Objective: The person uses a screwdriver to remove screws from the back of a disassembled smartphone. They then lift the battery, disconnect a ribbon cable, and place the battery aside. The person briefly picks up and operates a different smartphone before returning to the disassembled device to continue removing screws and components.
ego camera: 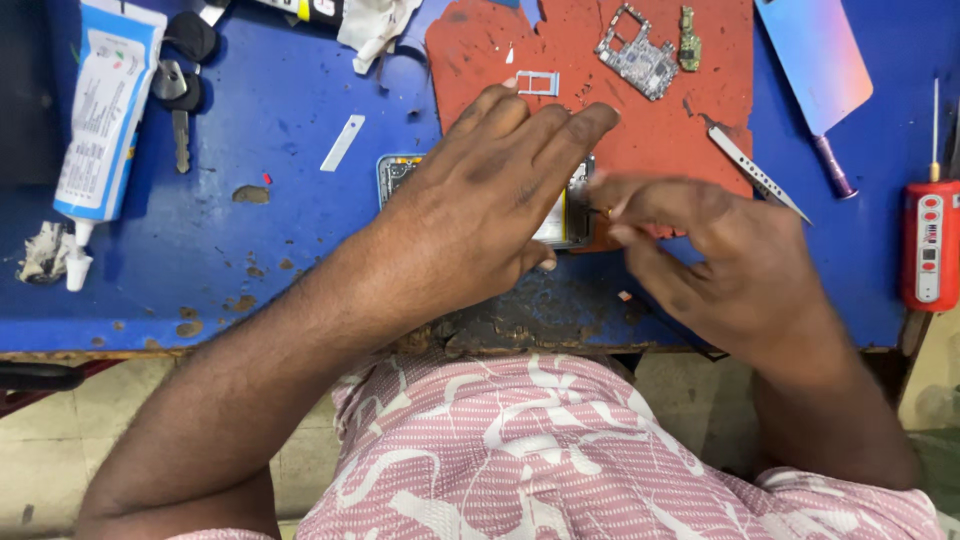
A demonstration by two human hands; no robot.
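An opened phone (398, 172) lies flat on the blue bench, mostly hidden under my left hand (480, 205), which rests palm down on it with fingers stretched out. My right hand (700, 255) is at the phone's right end, blurred, with thumb and forefinger pinched close together at its edge; whether it holds a small part I cannot tell. A small metal card tray (538, 83) lies just beyond my left fingertips on the red mat (640, 130).
On the red mat lie a circuit board (638, 55) and a small green board (689, 38). Tweezers (755, 172), a phone back cover (815, 60), a red powered tool (930, 245), a glue tube (100, 120), keys (180, 90) and a thin blade (343, 142) sit around.
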